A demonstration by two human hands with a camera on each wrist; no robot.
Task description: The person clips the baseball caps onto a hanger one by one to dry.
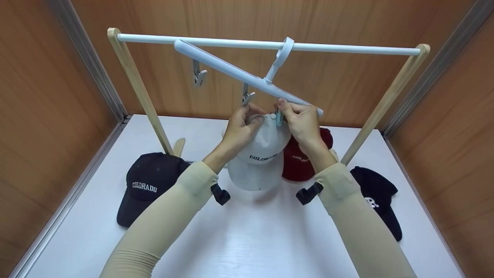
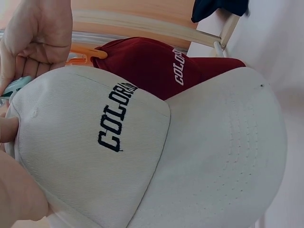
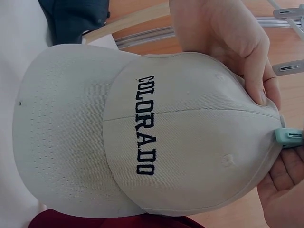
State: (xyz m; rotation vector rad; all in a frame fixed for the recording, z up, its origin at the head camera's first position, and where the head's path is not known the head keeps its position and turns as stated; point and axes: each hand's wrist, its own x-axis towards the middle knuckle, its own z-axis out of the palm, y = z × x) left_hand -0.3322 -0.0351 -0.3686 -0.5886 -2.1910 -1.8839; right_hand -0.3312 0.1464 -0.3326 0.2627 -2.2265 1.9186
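Note:
A white cap [image 1: 264,137] lettered COLORADO is held by its crown, brim down, below a tilted pale hanger [image 1: 227,69]. The left hand [image 1: 241,129] grips the top of the crown, its thumb pressing the fabric in the right wrist view. At the hanger's low right end, the right hand [image 1: 305,123] pinches a pale green clip [image 3: 289,137], which meets the crown's top edge. Whether the clip's mouth has fabric in it cannot be told. Two grey clips [image 1: 199,75] hang from the hanger farther left.
The hanger's hook loops over a white rail [image 1: 347,48] between wooden legs [image 1: 141,88]. Behind the white cap is a red cap [image 1: 299,166], with an orange piece [image 2: 85,53] at its crown. Dark caps lie left [image 1: 154,173] and right [image 1: 372,193] on the white table [image 1: 231,239].

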